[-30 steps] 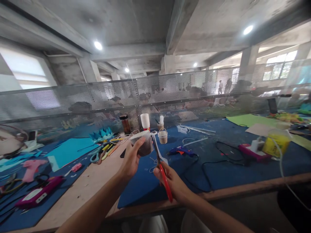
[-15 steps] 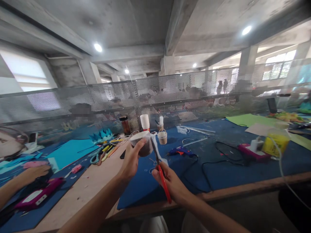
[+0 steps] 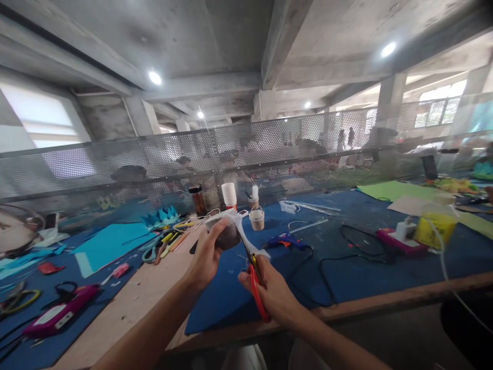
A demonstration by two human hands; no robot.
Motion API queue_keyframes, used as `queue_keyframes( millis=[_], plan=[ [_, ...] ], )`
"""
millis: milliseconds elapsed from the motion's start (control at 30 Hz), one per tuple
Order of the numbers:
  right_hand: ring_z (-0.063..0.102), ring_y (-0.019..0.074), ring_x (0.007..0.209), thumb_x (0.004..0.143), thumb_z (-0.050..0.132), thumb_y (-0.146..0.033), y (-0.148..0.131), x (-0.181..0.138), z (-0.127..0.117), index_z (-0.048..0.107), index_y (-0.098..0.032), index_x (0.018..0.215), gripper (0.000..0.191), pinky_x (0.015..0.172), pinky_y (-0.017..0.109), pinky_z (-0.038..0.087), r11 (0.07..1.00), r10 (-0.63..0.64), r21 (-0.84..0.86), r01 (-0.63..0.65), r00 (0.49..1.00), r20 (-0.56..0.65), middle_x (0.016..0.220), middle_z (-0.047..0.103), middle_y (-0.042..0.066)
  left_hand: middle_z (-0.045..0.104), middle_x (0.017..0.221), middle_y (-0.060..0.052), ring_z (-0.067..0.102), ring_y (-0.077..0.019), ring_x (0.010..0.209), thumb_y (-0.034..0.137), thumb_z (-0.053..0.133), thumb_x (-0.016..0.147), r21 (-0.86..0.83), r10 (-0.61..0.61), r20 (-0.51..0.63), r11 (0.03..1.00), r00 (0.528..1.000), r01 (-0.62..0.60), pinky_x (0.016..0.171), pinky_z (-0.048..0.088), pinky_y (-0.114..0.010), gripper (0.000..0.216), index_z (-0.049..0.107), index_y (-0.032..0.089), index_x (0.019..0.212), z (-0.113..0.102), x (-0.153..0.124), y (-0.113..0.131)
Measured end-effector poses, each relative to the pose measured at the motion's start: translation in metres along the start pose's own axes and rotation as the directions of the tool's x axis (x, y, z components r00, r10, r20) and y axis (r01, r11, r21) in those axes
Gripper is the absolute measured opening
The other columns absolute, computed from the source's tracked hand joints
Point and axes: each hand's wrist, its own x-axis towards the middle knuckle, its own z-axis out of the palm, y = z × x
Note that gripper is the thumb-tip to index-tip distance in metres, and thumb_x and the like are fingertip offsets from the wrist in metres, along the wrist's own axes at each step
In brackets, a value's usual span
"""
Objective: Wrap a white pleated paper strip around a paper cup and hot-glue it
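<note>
My left hand is closed around a small brown paper cup held up over the table, its pale base turned toward me. My right hand grips red-handled scissors, whose blades point up at the cup's rim. A white strip curls off the cup beside the blades. Both hands hover above a dark blue sheet on the wooden table.
A blue glue gun with a black cord lies right of my hands. Small cups, stacked cups and a brown jar stand behind. Pens, scissors, cyan paper, a magenta tool lie left; a yellow bag right. A mesh fence runs behind.
The scissors have tilted closer to the cup and the white strip now hangs longer. Another person's hand at the far left has withdrawn, and the pink glue gun there is gone.
</note>
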Motion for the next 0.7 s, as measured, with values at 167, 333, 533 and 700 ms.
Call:
queue_keyframes(
  millis=[167,333,533,700],
  plan=[
    [0.060,0.0219,0.089,0.096,0.056,-0.053,0.0009,0.0013,0.0015,0.053,-0.022,0.109,0.033,0.082,0.035,0.046,0.996,-0.033,-0.080,0.030,0.999,-0.039,0.103,0.059,0.004,0.079,0.096,-0.004,0.073,-0.0212,0.091,0.042,0.078,0.076,0.013,0.008,0.012,1.000,1.000,-0.009,0.077,0.057,-0.028,0.035,0.073,0.017,0.101,-0.0017,0.0014,-0.0023],
    [0.064,0.0249,0.096,0.095,0.058,-0.050,-0.0005,0.0027,-0.0002,0.052,-0.023,0.110,0.031,0.082,0.035,0.047,0.989,-0.064,-0.142,0.047,0.991,-0.117,0.110,0.061,0.006,0.079,0.098,-0.003,0.073,-0.0209,0.088,0.042,0.079,0.076,-0.007,-0.059,0.038,0.998,0.998,0.059,0.071,0.058,-0.028,0.036,0.075,0.018,0.102,0.0006,-0.0016,0.0009],
    [0.066,0.0243,0.091,0.096,0.058,-0.046,0.0036,0.0050,-0.0019,0.050,-0.024,0.110,0.027,0.077,0.034,0.046,0.974,-0.074,-0.224,0.032,0.981,-0.181,0.109,0.062,0.005,0.078,0.088,0.000,0.072,-0.0188,0.080,0.043,0.082,0.072,-0.024,-0.061,0.039,0.998,0.997,0.062,0.071,0.059,-0.029,0.034,0.076,0.019,0.096,-0.0001,-0.0022,0.0003],
    [0.064,0.0222,0.082,0.096,0.059,-0.046,0.0053,0.0039,-0.0003,0.050,-0.025,0.104,0.025,0.071,0.033,0.046,0.960,-0.117,-0.274,0.065,0.977,-0.178,0.103,0.061,0.004,0.079,0.095,-0.003,0.073,-0.0209,0.082,0.042,0.079,0.077,0.013,-0.084,0.073,0.996,0.994,0.084,0.069,0.059,-0.028,0.035,0.076,0.019,0.103,0.0006,-0.0027,-0.0001]
  ],
)
